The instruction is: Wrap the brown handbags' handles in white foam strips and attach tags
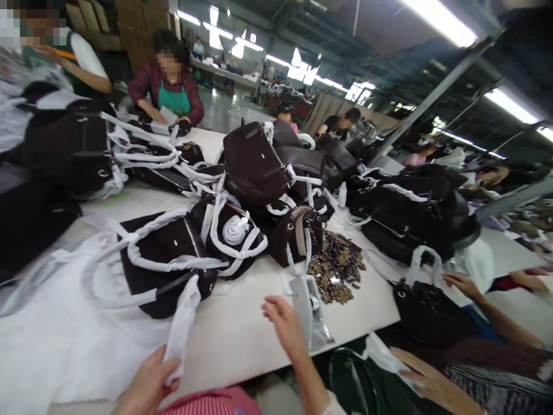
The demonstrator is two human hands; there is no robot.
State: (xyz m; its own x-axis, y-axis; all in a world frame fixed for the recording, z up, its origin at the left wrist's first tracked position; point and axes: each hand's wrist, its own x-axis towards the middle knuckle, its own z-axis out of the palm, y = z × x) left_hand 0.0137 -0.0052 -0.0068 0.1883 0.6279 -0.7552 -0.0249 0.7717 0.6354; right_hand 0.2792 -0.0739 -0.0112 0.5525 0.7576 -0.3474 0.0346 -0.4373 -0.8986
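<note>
desk point(233, 328) under the pieces | dark bag point(166, 239), handles white-wrapped, lying on desk, left of centre | brown small-piece pile point(339, 268), right | grey box point(301, 302) beside pile | left hand point(149, 372) grasping white strip point(183, 323) near bag | right hand point(283, 323) released, near box

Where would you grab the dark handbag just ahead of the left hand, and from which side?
Probably by the white-wrapped handle, from above: its slim loop lies uncovered across the upward-facing side of the dark handbag. The right hand looks free.
</note>
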